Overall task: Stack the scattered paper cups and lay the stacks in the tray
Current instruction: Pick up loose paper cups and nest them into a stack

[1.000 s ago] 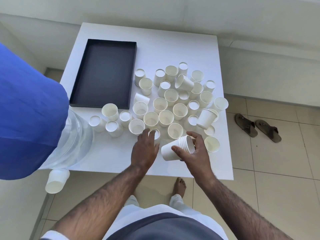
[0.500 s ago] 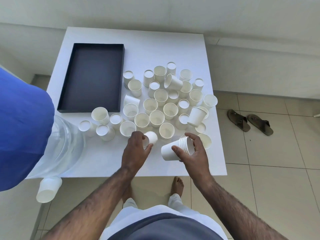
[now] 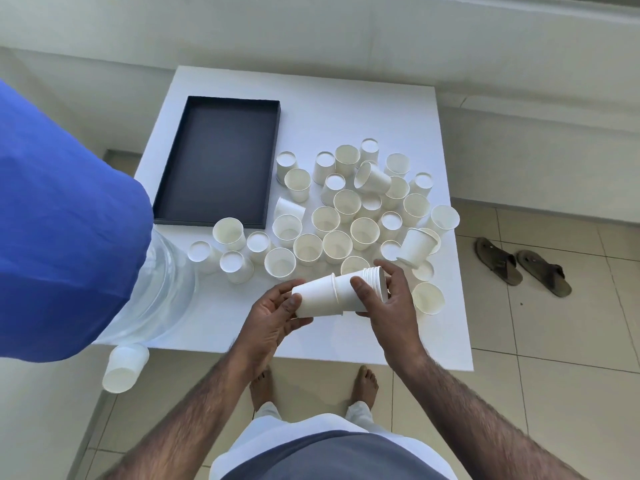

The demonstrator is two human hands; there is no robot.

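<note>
Left hand [image 3: 273,317]: fingers and thumb curled round the base end of a single white paper cup [image 3: 313,298].
Right hand [image 3: 393,306]: clasps the stack of nested white paper cups [image 3: 360,292] near its rims, thumb on the near side, fingers wrapped over the far side.
Stack position: held on its side above the near part of the table, rims to the right; not in the tray.
Single cup position: its mouth is fitted over the stack's base end, its rim partway along the stack.
Loose white paper cups [image 3: 347,202]: clustered on the table's right half, some upright, some upside down, a few tipped over.
Dark rectangular tray [image 3: 214,161]: on the table's left half, just beside the cluster, holding no cups.
White square table [image 3: 311,98]: bears the tray and the cups.
Stray white paper cup [image 3: 124,368]: on its side below the table's near-left corner.
Clear plastic bottle [image 3: 166,289]: at the table's left edge, partly behind a large blue shape [image 3: 69,220].
Dark sandals [image 3: 523,268]: a pair on the tiled floor, right of the table.
</note>
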